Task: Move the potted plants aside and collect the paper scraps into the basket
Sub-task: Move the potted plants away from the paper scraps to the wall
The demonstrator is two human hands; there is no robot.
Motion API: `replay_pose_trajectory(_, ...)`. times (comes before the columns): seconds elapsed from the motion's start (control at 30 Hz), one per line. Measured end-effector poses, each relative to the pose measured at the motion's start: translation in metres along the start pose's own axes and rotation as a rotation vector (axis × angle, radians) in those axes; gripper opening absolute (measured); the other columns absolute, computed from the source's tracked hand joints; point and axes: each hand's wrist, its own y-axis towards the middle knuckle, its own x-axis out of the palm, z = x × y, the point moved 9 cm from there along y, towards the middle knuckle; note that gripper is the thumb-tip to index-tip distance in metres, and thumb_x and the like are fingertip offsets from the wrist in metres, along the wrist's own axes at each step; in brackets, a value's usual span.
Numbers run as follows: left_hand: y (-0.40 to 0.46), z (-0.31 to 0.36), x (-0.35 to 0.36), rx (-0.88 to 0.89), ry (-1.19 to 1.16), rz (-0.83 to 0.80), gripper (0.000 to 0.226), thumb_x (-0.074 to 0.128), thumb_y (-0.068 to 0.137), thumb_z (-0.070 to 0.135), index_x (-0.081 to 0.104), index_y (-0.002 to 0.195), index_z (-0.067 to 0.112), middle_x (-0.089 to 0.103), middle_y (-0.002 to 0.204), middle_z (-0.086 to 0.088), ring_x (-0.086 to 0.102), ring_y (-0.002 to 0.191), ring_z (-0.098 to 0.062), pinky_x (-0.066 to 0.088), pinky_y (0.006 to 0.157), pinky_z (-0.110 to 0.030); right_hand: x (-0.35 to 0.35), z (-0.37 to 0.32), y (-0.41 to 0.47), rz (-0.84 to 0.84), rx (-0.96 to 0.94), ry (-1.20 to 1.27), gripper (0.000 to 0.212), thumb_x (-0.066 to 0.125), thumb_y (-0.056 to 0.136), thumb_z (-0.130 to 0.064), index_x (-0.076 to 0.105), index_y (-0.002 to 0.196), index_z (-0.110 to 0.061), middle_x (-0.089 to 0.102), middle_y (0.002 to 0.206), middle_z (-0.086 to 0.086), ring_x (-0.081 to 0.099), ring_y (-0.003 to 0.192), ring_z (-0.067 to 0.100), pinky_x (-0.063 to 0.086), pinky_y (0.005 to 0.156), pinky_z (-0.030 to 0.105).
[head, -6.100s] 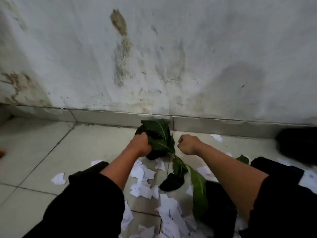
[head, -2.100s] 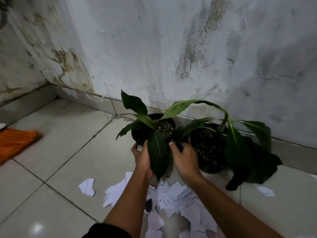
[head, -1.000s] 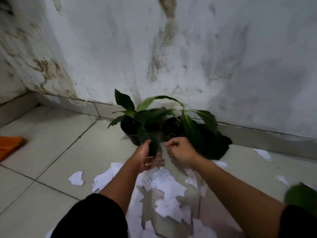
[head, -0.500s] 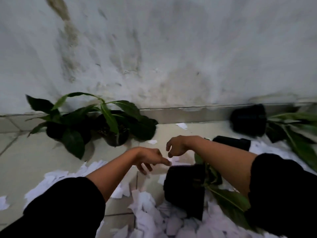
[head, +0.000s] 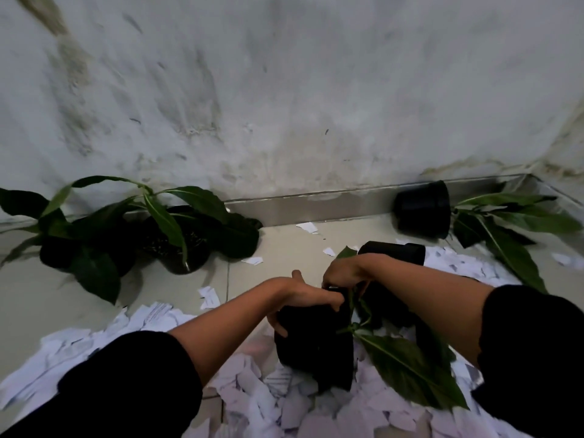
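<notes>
Both hands are on a black pot [head: 313, 346] that lies among the paper scraps [head: 259, 393] in the near middle of the tiled floor [head: 278, 248]. The left hand [head: 303, 298] wraps over the pot's upper left edge, fingers curled down its side and thumb raised. The right hand [head: 344, 275] closes on the pot's far rim, just where the stems come out; its fingertips are hidden behind the plant. The pot's long green leaf [head: 407, 374] trails to the near right over the scraps.

Two potted plants [head: 170, 235] stand upright together at the far left, close against the wall [head: 284, 90], their leaves overlapping. At the far right another black pot [head: 423, 210] lies tipped on its side by the skirting, its leaves [head: 505, 235] spread to the right. Between that one and the hands a fourth dark pot [head: 395, 251] lies on its side, partly behind the right wrist.

White scraps cover the near floor thickly, from the left sleeve [head: 132, 384] across to the right sleeve [head: 534, 355], with a few loose pieces farther out toward the wall. I see no basket from here.
</notes>
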Motion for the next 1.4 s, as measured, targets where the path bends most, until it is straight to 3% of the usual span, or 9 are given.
replay_pose_trajectory(0.07,0.000,-0.003,-0.009,-0.007,-0.083,-0.024,0.091,0.067,0.064,0.057,0.027,0.137,0.019,0.042,0.127,-0.014,0.051,0.108,-0.031,0.057,0.069,-0.033,-0.013,-0.004,0.003,0.095,-0.024,0.010,0.032,0.043,0.095,-0.023,0.060,0.114,-0.004,0.057,0.116,0.011,0.054,0.092,0.024,0.046,0.057,0.025)
replay_pose_trajectory(0.23,-0.004,-0.010,-0.043,0.003,-0.464,-0.062,0.078,0.063,0.063,0.056,0.041,0.127,0.017,0.047,0.118,-0.019,0.055,0.099,-0.032,0.055,0.069,-0.036,-0.076,-0.010,-0.013,0.681,-0.090,0.189,0.041,0.038,0.099,-0.036,0.060,0.118,-0.007,0.060,0.125,0.019,0.054,0.115,0.035,0.043,0.096,0.038)
replay_pose_trajectory(0.37,0.000,-0.019,-0.070,0.055,-0.738,0.020,0.059,0.058,0.070,0.052,0.048,0.115,0.016,0.046,0.123,-0.018,0.051,0.109,-0.035,0.055,0.064,-0.034,-0.106,-0.018,-0.048,1.147,-0.170,0.161,0.032,0.047,0.092,-0.029,0.057,0.114,-0.008,0.060,0.114,0.018,0.056,0.105,0.035,0.045,0.089,0.042)
replay_pose_trajectory(0.53,0.009,-0.033,-0.094,0.140,-1.037,0.182,0.039,0.055,0.076,0.049,0.054,0.096,0.017,0.050,0.105,-0.008,0.051,0.102,-0.030,0.053,0.076,-0.040,-0.098,-0.029,-0.088,1.505,-0.255,-0.019,0.021,0.052,0.083,-0.028,0.052,0.068,-0.013,0.057,0.062,0.010,0.054,0.057,0.030,0.035,0.057,0.031)
replay_pose_trajectory(0.7,0.014,-0.034,-0.107,0.268,-1.263,0.220,0.031,0.052,0.081,0.044,0.055,0.093,0.016,0.053,0.103,-0.010,0.052,0.100,-0.028,0.051,0.081,-0.043,-0.073,0.017,-0.029,1.001,0.120,0.532,0.050,0.050,0.086,-0.058,0.043,0.058,-0.017,0.054,0.065,0.006,0.058,0.068,0.028,0.035,0.056,0.028)
replay_pose_trajectory(0.9,0.019,-0.004,-0.118,0.412,-1.383,0.125,0.034,0.052,0.080,0.043,0.052,0.099,0.015,0.053,0.114,-0.012,0.056,0.098,-0.028,0.051,0.084,-0.043,-0.032,-0.016,0.010,0.145,-0.104,1.701,0.074,0.049,0.073,-0.078,0.046,0.123,-0.024,0.054,0.122,0.023,0.059,0.107,0.037,0.052,0.088,0.045)
replay_pose_trajectory(1.13,0.053,0.010,-0.113,0.456,-1.031,0.190,0.047,0.045,0.086,0.058,0.054,0.120,0.027,0.056,0.113,-0.009,0.055,0.107,-0.026,0.043,0.089,-0.038,-0.044,-0.007,0.029,0.221,-0.280,2.139,0.053,0.055,0.077,-0.063,0.055,0.110,-0.022,0.047,0.128,0.020,0.052,0.114,0.040,0.049,0.092,0.053)
replay_pose_trajectory(1.27,0.099,-0.026,-0.117,0.390,-0.182,0.546,0.045,0.033,0.099,0.040,0.049,0.131,0.013,0.047,0.140,-0.010,0.046,0.126,-0.027,0.036,0.104,-0.036,-0.025,0.019,0.054,0.328,-0.248,2.313,0.056,0.053,0.081,-0.054,0.047,0.127,-0.022,0.046,0.134,0.016,0.051,0.115,0.040,0.047,0.094,0.053)
replay_pose_trajectory(1.4,0.147,-0.058,-0.101,0.230,0.324,0.479,0.057,0.022,0.101,0.039,0.014,0.151,0.014,0.004,0.161,-0.007,0.007,0.148,-0.022,0.016,0.119,-0.040,-0.008,0.020,0.077,0.302,-0.175,2.352,0.062,0.052,0.081,-0.054,0.044,0.133,-0.021,0.050,0.128,0.017,0.053,0.115,0.040,0.046,0.094,0.053)
